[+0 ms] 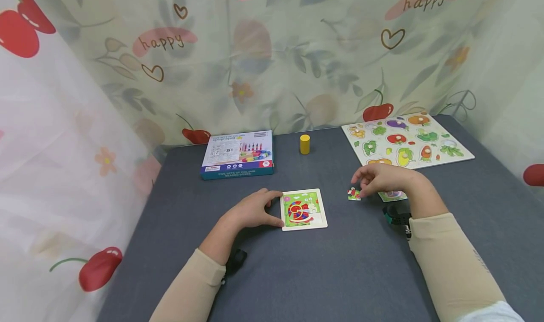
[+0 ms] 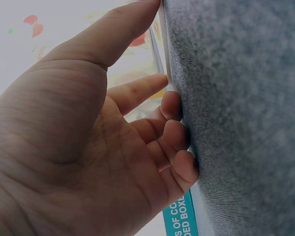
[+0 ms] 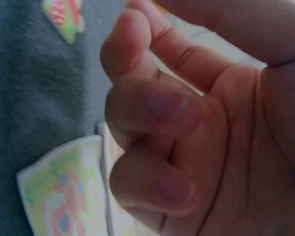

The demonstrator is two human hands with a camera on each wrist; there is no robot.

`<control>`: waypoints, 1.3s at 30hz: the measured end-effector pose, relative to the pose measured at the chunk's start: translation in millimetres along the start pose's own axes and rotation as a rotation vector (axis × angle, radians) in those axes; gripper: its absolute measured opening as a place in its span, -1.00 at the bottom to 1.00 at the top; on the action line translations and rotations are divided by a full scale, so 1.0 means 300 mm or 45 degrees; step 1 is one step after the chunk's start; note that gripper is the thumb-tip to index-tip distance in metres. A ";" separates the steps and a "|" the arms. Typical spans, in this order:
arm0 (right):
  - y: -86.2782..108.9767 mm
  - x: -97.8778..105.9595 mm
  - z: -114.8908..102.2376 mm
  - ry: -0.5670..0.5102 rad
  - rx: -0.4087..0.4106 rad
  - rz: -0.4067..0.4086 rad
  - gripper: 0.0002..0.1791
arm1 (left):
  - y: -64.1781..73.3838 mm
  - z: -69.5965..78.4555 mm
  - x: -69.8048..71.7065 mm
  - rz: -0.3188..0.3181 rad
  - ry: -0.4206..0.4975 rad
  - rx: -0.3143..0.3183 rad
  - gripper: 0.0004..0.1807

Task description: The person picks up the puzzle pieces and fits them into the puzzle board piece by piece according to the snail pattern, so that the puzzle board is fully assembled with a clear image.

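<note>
My left hand holds the left side of a small square puzzle board, its thumb at the near corner and index finger at the far one. A colourful snail picture fills most of the frame, with a pale gap at its right. In the left wrist view the other fingers curl against the cloth. Over a small jigsaw piece hovers my right hand, fingers bent. The right wrist view shows the piece apart from the fingertips.
Beneath the right wrist lies a green picture card. A board of fruit and vegetable pictures lies at the back right. At the back stand a yellow cylinder and a flat bead-set box. Dark cloth covers the table.
</note>
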State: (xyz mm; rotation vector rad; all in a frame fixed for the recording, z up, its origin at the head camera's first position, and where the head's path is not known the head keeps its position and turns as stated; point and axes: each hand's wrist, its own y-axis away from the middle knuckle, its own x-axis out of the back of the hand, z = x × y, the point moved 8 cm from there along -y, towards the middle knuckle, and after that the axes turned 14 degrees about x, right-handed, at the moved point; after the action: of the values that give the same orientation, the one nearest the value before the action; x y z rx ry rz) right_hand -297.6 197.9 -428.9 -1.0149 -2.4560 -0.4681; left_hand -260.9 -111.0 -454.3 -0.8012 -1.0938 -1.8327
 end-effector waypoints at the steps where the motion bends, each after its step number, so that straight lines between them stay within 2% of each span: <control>1: -0.005 -0.006 0.006 0.003 -0.009 -0.004 -0.55 | 0.000 -0.001 -0.001 -0.001 0.002 0.000 -0.08; 8: -0.029 -0.031 0.036 0.054 -0.070 0.003 -0.52 | 0.001 0.002 0.001 0.003 -0.006 -0.002 -0.08; 18: -0.042 -0.031 0.053 0.145 -0.094 0.029 -0.54 | 0.006 0.008 0.006 0.014 0.000 0.007 -0.08; 26: -0.057 -0.034 0.047 0.177 -0.026 0.050 -0.57 | 0.004 0.001 0.002 0.012 -0.008 0.017 -0.07; 32: -0.063 -0.021 0.019 0.236 0.016 0.118 -0.55 | 0.005 -0.001 0.000 0.005 -0.007 0.028 -0.07; 39: -0.057 0.011 -0.062 0.388 0.077 0.244 -0.60 | 0.004 -0.001 -0.001 0.003 -0.005 0.026 -0.07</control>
State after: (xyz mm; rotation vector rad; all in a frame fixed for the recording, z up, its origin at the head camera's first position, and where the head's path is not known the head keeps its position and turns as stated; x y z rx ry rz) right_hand -307.3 179.7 -413.7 -1.0562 -2.0706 -0.4453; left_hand -259.8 -111.4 -454.1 -0.7941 -1.1121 -1.8162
